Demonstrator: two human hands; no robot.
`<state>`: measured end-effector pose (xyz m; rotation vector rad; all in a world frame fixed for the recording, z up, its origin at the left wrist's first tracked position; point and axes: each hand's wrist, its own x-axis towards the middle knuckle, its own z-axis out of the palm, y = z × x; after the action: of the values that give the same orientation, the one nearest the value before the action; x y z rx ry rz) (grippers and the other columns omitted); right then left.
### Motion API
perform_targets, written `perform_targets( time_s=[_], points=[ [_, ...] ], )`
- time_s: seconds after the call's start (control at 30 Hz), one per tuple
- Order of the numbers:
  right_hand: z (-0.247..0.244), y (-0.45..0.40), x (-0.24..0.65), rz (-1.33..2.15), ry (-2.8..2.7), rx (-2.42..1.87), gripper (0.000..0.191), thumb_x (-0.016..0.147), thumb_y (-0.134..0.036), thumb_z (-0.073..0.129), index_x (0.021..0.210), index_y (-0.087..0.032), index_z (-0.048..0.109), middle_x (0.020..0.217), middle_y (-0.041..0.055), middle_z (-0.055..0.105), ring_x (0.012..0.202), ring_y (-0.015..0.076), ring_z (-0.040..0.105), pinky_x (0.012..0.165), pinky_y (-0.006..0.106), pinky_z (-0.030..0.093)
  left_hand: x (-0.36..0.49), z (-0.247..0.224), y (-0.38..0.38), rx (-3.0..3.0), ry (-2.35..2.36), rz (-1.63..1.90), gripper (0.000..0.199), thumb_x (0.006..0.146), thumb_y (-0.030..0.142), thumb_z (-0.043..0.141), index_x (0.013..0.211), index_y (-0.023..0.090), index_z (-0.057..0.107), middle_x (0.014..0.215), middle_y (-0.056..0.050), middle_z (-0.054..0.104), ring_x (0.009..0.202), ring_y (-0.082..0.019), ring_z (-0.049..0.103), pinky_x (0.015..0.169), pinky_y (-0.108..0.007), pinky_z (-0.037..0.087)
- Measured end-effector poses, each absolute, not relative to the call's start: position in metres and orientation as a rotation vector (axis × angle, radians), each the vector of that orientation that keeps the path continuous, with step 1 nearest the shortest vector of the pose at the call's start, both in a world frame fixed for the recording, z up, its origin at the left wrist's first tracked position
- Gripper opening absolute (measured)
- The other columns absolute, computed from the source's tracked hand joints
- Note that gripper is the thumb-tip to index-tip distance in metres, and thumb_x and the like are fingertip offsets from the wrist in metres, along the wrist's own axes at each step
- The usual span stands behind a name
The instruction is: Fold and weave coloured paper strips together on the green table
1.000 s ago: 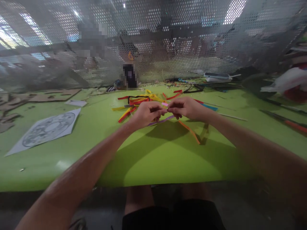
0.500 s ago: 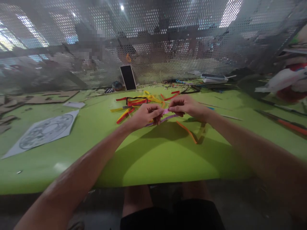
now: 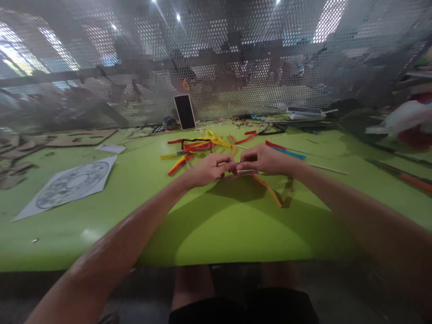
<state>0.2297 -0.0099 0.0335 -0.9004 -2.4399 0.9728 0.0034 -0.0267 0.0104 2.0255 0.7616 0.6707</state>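
Note:
My left hand (image 3: 216, 168) and my right hand (image 3: 258, 159) meet above the green table, fingertips nearly touching. Both pinch a purple strip (image 3: 248, 173), which runs below the fingers; much of it is hidden by them. An orange strip (image 3: 270, 189) lies bent on the table just below my right hand. Behind my left hand is a loose pile of red, yellow and black strips (image 3: 197, 146). A blue strip (image 3: 290, 153) rests beyond my right wrist.
A dark-screened tablet or phone (image 3: 185, 112) leans against the perforated metal screen (image 3: 216, 67). Left are a paper with a round printed pattern (image 3: 74, 182) and cut cardboard (image 3: 81, 138). A white device (image 3: 305, 113) sits at the back right, an orange-handled tool (image 3: 416, 181) at the right.
My hands have drawn closer together, so less of the purple strip shows between the fingers. The blue strip by my right wrist shows more. The whole view has shifted slightly.

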Motion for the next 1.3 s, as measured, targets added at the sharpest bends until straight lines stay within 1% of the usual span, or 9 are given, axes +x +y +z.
perform_targets(
  time_s=[0.1,0.23,0.37,0.47,0.53,0.7,1.0,1.17,1.3],
  points=[
    [0.03,-0.009,0.228,0.941,-2.486,-0.909,0.052,0.085,-0.056,0.064,0.056,-0.017,0.048,0.055,-0.005,0.031,0.052,0.0078,0.027,0.05,0.026,0.017,0.005,0.01,-0.026,2.064,0.781,0.653,0.03,0.095,0.041,0.055,0.087,0.013,0.064,0.086,-0.006,0.069,0.068,-0.011,0.061,0.063,-0.022,0.05],
    [0.031,-0.01,0.227,0.896,-2.446,-0.864,0.055,0.085,-0.06,0.063,0.056,-0.018,0.043,0.057,-0.0046,0.029,0.055,0.0085,0.026,0.051,0.026,0.018,0.005,0.009,-0.026,1.973,0.76,0.718,0.032,0.093,0.043,0.059,0.083,0.014,0.06,0.076,-0.004,0.067,0.062,-0.01,0.06,0.058,-0.022,0.05],
    [0.039,-0.015,0.228,0.95,-2.379,-0.829,0.054,0.085,-0.062,0.062,0.059,-0.018,0.044,0.061,-0.0038,0.03,0.057,0.0093,0.028,0.052,0.027,0.019,0.006,0.01,-0.028,1.841,0.651,0.818,0.038,0.09,0.051,0.063,0.081,0.014,0.057,0.067,-0.002,0.063,0.058,-0.011,0.061,0.055,-0.022,0.05],
    [0.044,-0.019,0.229,1.005,-2.363,-0.802,0.055,0.085,-0.062,0.062,0.058,-0.018,0.042,0.061,-0.004,0.028,0.057,0.0091,0.027,0.052,0.027,0.018,0.005,0.011,-0.029,1.795,0.596,0.846,0.038,0.089,0.05,0.066,0.08,0.014,0.057,0.067,-0.001,0.062,0.057,-0.009,0.06,0.054,-0.021,0.05],
    [0.046,-0.021,0.229,1.038,-2.35,-0.795,0.054,0.085,-0.062,0.061,0.059,-0.018,0.045,0.06,-0.0041,0.029,0.057,0.0089,0.027,0.052,0.027,0.017,0.005,0.011,-0.029,1.775,0.58,0.844,0.038,0.089,0.05,0.066,0.079,0.014,0.058,0.067,0.0,0.062,0.055,-0.008,0.059,0.053,-0.02,0.048],
    [0.049,-0.024,0.231,1.118,-2.341,-0.789,0.052,0.087,-0.059,0.062,0.058,-0.018,0.048,0.059,-0.0039,0.029,0.056,0.0093,0.024,0.052,0.028,0.016,0.001,0.012,-0.03,1.801,0.554,0.8,0.038,0.089,0.05,0.065,0.078,0.015,0.059,0.068,-0.002,0.062,0.057,-0.009,0.059,0.056,-0.021,0.049],
    [0.06,-0.034,0.228,1.13,-2.284,-0.775,0.048,0.084,-0.058,0.065,0.059,-0.017,0.055,0.059,-0.0027,0.034,0.057,0.01,0.028,0.053,0.028,0.019,-0.003,0.021,-0.032,1.95,0.495,0.725,0.037,0.094,0.045,0.059,0.075,0.014,0.059,0.066,-0.002,0.06,0.059,-0.009,0.057,0.058,-0.022,0.047],
    [0.059,-0.034,0.228,1.11,-2.323,-0.802,0.05,0.084,-0.057,0.065,0.055,-0.017,0.053,0.056,-0.0037,0.031,0.055,0.0094,0.025,0.052,0.028,0.018,-0.005,0.02,-0.029,1.974,0.554,0.679,0.038,0.094,0.047,0.058,0.074,0.014,0.059,0.066,-0.001,0.059,0.058,-0.009,0.055,0.057,-0.022,0.044],
    [0.058,-0.032,0.229,1.101,-2.361,-0.815,0.051,0.086,-0.056,0.064,0.056,-0.017,0.052,0.056,-0.0044,0.029,0.055,0.0091,0.024,0.052,0.028,0.017,-0.007,0.02,-0.027,1.996,0.572,0.666,0.036,0.095,0.044,0.057,0.075,0.014,0.059,0.068,-0.002,0.059,0.061,-0.01,0.056,0.06,-0.022,0.045]
  ],
)
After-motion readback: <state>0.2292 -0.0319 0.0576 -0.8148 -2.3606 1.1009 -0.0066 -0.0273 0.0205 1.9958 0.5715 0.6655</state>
